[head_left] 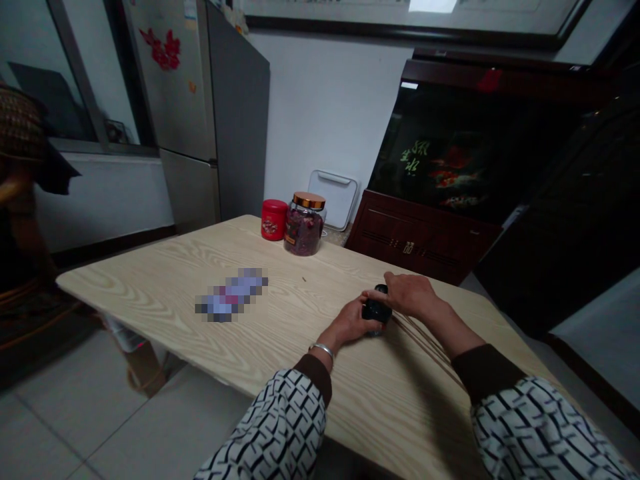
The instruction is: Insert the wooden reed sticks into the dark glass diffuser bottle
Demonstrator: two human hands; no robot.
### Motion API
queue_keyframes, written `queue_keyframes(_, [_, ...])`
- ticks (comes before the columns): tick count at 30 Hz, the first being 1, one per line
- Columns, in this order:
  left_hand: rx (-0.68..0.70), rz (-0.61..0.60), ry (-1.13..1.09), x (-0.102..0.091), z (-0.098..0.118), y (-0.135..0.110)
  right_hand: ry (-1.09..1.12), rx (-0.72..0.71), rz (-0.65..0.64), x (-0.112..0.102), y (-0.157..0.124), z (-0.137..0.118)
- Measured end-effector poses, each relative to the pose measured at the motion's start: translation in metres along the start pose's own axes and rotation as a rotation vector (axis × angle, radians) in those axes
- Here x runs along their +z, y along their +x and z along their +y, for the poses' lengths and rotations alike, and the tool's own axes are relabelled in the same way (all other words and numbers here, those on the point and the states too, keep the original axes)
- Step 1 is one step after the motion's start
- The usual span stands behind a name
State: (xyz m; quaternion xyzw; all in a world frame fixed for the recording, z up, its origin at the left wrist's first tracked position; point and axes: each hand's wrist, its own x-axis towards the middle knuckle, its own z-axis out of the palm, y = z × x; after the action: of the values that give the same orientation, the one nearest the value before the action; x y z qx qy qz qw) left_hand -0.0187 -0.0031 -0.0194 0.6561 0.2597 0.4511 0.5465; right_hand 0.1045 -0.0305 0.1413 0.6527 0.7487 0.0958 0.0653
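Observation:
A small, dark, shiny jar [376, 312] with a clear-looking base stands on the wooden table, toward its right side. My left hand [353, 320] is wrapped round its near left side, with the thumb and fingers closed on it. From the right, my right hand [409, 293] reaches over with bent wrist, its fingers closed at the black top [381, 289] of the jar. The palm side of that hand is hidden, so the exact grip does not show. Thin brown sticks or cords [420, 340] run from beside the jar to under my right forearm.
Farther back on the table [300, 313] stand a red canister [274, 220] and a copper-lidded clear jar [304, 230] of dark red contents. A blurred-out flat item [233, 293] lies to the left. Beyond are a fridge [240, 120] and a dark red cabinet [410, 233].

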Motion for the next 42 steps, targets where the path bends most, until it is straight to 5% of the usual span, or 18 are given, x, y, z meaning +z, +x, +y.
queue_keyframes(8, [0.068,0.024,0.025,-0.001,0.003,-0.001,0.521,-0.144,-0.046,-0.004,-0.003,0.023])
queue_keyframes(14, [0.066,0.02,0.041,-0.002,0.015,-0.006,0.266,0.227,0.111,-0.01,-0.014,0.026])
queue_keyframes(21, [0.061,0.024,0.041,-0.001,0.017,-0.006,0.43,-0.377,-0.052,0.005,-0.012,0.032])
queue_keyframes(24, [0.045,0.03,0.059,-0.001,0.015,-0.005,0.295,-0.293,-0.023,0.006,-0.009,0.024])
queue_keyframes(30, [-0.003,0.039,0.042,0.0,0.014,-0.005,0.061,0.127,0.103,0.01,-0.01,0.0])
queue_keyframes(32, [0.024,0.024,0.038,0.0,0.015,-0.004,0.156,0.111,0.071,0.013,-0.009,0.005])
queue_keyframes(37, [0.06,0.027,0.057,-0.002,0.015,-0.004,0.443,-0.253,-0.028,0.016,-0.008,0.027])
queue_keyframes(42, [0.031,0.034,0.056,0.0,0.01,-0.003,0.328,-0.128,0.038,0.021,-0.012,0.022])
